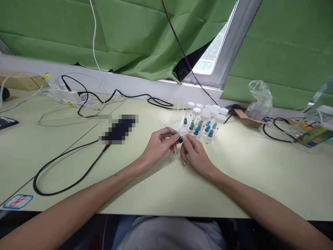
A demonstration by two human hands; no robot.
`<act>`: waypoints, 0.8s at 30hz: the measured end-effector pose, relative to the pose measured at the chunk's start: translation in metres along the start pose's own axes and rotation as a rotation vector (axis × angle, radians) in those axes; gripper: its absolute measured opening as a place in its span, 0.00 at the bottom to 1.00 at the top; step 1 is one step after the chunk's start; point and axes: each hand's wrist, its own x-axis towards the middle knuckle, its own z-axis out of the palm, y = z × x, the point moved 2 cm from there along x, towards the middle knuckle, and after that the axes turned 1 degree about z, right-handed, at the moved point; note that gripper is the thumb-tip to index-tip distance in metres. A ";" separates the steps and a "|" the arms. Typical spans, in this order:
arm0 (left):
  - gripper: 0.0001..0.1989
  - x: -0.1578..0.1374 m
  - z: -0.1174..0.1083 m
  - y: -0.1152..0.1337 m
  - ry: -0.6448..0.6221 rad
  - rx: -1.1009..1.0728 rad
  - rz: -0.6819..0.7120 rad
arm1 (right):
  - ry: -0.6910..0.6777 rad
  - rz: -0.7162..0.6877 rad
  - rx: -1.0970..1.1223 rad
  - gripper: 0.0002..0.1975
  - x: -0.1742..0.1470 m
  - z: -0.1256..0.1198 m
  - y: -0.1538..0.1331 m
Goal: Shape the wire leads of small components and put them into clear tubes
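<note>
My left hand (162, 141) pinches a small blue piece with thin wire-like strands (179, 138) between thumb and forefinger. One strand sticks up and to the left past the knuckles, near a tiny dark ring-like bit. From the other side, the thumb and forefinger of my right hand (195, 152) close on the end of the same piece. Its exact kind is too small to make out. Just behind the hands stand several clear tubes with white caps (205, 116), holding similar blue or green pieces. Clear tubes without visible contents (178, 110) stand at their left.
A pixelated dark device (118, 130) lies left of the hands, with a black cable (75, 184) looping toward the front edge. A white power strip (65, 97) and tangled cords sit at the back left. On the right are a cardboard box (248, 118), a plastic bag (260, 99) and a yellow-labelled container (316, 135).
</note>
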 end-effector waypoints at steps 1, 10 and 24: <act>0.14 0.000 0.000 0.000 0.004 -0.003 0.001 | -0.006 0.004 0.020 0.14 0.000 0.000 0.000; 0.13 -0.001 0.001 0.000 -0.020 0.007 0.016 | -0.025 -0.038 -0.031 0.18 0.001 0.000 0.000; 0.12 -0.001 0.001 0.000 -0.015 0.014 0.000 | -0.024 -0.018 0.026 0.13 0.000 0.000 0.000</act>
